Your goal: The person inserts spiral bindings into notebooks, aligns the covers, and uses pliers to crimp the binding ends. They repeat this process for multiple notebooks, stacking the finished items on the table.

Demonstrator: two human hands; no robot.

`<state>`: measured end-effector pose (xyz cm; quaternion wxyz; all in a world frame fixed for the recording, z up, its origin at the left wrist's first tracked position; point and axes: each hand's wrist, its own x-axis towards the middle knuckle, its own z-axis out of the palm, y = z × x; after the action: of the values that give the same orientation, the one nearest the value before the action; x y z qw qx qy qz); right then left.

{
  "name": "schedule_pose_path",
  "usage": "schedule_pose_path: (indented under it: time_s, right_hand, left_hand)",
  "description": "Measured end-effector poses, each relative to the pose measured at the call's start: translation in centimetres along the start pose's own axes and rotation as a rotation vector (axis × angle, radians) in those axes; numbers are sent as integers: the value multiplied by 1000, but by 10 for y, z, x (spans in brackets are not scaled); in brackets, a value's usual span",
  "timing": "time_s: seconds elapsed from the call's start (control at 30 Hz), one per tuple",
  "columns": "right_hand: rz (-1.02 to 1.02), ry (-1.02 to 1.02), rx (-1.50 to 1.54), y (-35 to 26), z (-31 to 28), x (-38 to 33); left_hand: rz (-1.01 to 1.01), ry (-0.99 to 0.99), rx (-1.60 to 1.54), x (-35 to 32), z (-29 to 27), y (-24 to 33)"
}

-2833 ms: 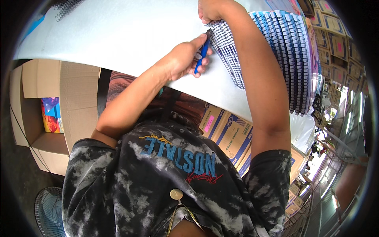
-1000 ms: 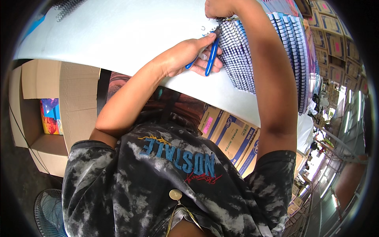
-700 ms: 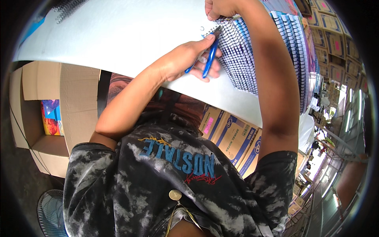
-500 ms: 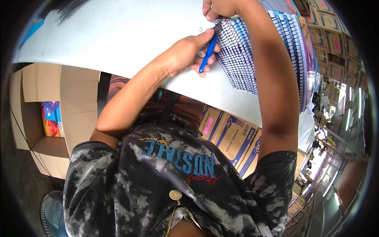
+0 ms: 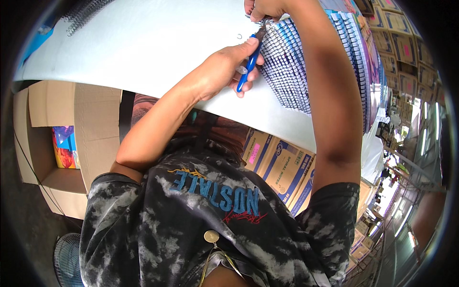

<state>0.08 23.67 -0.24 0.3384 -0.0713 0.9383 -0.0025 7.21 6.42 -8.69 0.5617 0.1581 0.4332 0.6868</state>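
My left hand [image 5: 229, 64] is closed round blue-handled pliers [image 5: 249, 66], whose dark jaws point up and away from me. The jaws meet the end of a dark wire coil [image 5: 263, 22] at the corner of a fanned stack of spiral notebooks [image 5: 287, 69]. Beyond them, near the upper edge, my right hand [image 5: 267, 8] has its fingers pinched at that coil end; part of it is cut off by the frame. The right forearm crosses over the notebooks and hides some of them. A small curled wire offcut [image 5: 239, 36] lies on the white table just left of the pliers.
Loose black wire coils [image 5: 86, 14] lie on the white tabletop [image 5: 143, 52] at the far left. An open cardboard box [image 5: 98, 124] stands below the table's left side, near a fan [image 5: 67, 256]. Closed cartons [image 5: 279, 165] sit under the near edge; more cartons [image 5: 406, 43] are stacked at far right.
My left hand and the pliers have shifted slightly left and nearer to me, the handles swinging a little. My right hand stays at the coil end.
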Motion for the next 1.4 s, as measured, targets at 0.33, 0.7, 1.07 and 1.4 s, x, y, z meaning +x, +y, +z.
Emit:
schedule_pose_path:
  time_s: [0.33,0.7,1.07,1.4]
  right_hand:
    - [137,93,61,-7,-4,3]
    - [271,1296,5,-14,-11,-223]
    - [863,1767,891,222,188,-303]
    - [1324,1515,597,317,269,-286]
  left_hand:
    - [-18,-119,-208,10,-2,5]
    - [-42,-203,-154,15,-27,9]
    - [-72,-290,-156,19,-26,18]
    - [-79,-132,-202,2,-29,9]
